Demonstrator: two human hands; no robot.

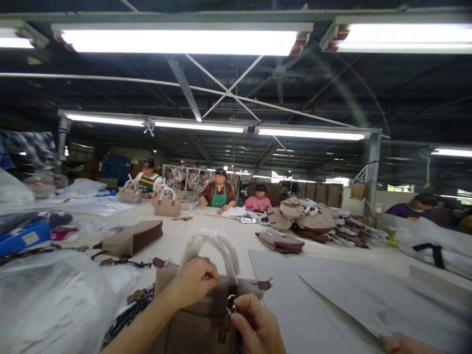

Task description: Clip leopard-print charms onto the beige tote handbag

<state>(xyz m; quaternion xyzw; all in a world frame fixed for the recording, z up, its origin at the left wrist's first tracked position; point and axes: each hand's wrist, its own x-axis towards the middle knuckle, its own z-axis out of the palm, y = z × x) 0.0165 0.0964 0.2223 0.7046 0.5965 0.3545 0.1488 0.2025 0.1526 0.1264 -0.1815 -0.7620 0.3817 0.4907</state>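
A taupe handbag (195, 319) with brown trim stands right in front of me, its handles (210, 238) wrapped in white film. My left hand (197, 281) is closed above the bag's top edge, beside the wrapped handle; what its fingers hold, if anything, is too small to make out. My right hand (258, 322) pinches a shiny metal ring (231, 304) at the base of the handle, with small dark metal pieces hanging below it. A zipper end (266, 284) sticks out at the bag's right top corner.
Grey sheets (317, 295) lie at right, with another person's hand (405, 343) on them. Clear plastic (55, 300) and dark straps (129, 309) lie left. A brown-sided bag (132, 238) and a bag pile (309, 219) are farther back. Several people work beyond.
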